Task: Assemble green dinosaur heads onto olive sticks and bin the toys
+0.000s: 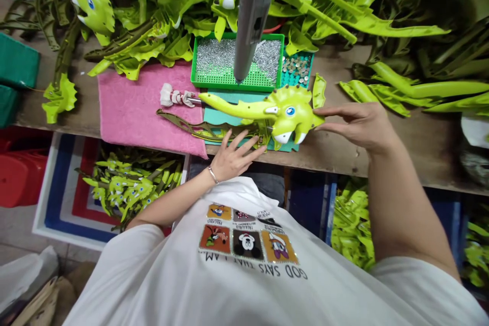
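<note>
Head view looks down past a white printed T-shirt (244, 270) onto a wooden tabletop (428, 158), heaped along its far side with lime-green plastic dinosaur parts (389, 25). Below its edge, a striped blue, red and white tray (57, 198) holds more green parts. On the tabletop lie a pink towel (130, 112), a green tray of silver rivets (214, 58) and a teal tray of brass studs (298, 69), with a grey cylindrical tool (252, 20) upright above the green tray. A lime-green triceratops head (290, 112) sits over a teal mat (244, 96), its long horn pointing toward a white-wrapped handle (173, 96). The right hand (357, 125) touches the head's right edge with parted fingers, though whether that grip holds it is unclear. The left hand (233, 158) lies spread open, its fingertips beside a gold cut-out strip (187, 125).
</note>
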Demonstrator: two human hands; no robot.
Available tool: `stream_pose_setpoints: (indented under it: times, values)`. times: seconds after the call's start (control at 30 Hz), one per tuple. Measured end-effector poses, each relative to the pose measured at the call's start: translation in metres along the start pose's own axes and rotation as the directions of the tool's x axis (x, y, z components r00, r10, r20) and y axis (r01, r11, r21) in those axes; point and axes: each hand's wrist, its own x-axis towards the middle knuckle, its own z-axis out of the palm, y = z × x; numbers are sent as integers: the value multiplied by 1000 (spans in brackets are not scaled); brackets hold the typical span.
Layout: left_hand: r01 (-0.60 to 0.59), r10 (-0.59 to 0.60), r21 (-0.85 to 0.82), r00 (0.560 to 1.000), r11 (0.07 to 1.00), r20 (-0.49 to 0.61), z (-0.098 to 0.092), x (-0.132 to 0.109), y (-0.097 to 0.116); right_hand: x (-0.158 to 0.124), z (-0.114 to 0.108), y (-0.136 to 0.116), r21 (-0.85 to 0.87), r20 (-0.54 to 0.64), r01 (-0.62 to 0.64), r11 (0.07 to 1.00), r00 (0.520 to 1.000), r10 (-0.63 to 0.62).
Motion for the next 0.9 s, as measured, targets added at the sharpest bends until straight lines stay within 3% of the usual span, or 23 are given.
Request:
stream_pose_setpoints:
  times: [0.1, 0.3, 0.47, 0.7, 0.9]
  values:
    - [-26, 25, -15, 999, 1000, -27, -1, -4, -3, 0, 4, -9, -25, -16, 85, 996, 996, -86]
    - [-95, 89, -31, 984, 995, -152, -9, -24, -11, 9, 21, -21, -91, 125, 228, 969, 968, -216]
    - [228, -219, 33, 959, 973, -180, -22, -13, -27, 16, 24, -19, -86, 224, 267, 960, 944, -243]
    - [295, -295, -4, 953, 956, -65, -14, 1, -43, 16, 23, -15, -85, 249, 205, 975, 952, -178]
    - [279, -283, -57, 957, 958, -69, -12, -2, -41, 15, 23, -15, -81, 250, 62, 995, 967, -40]
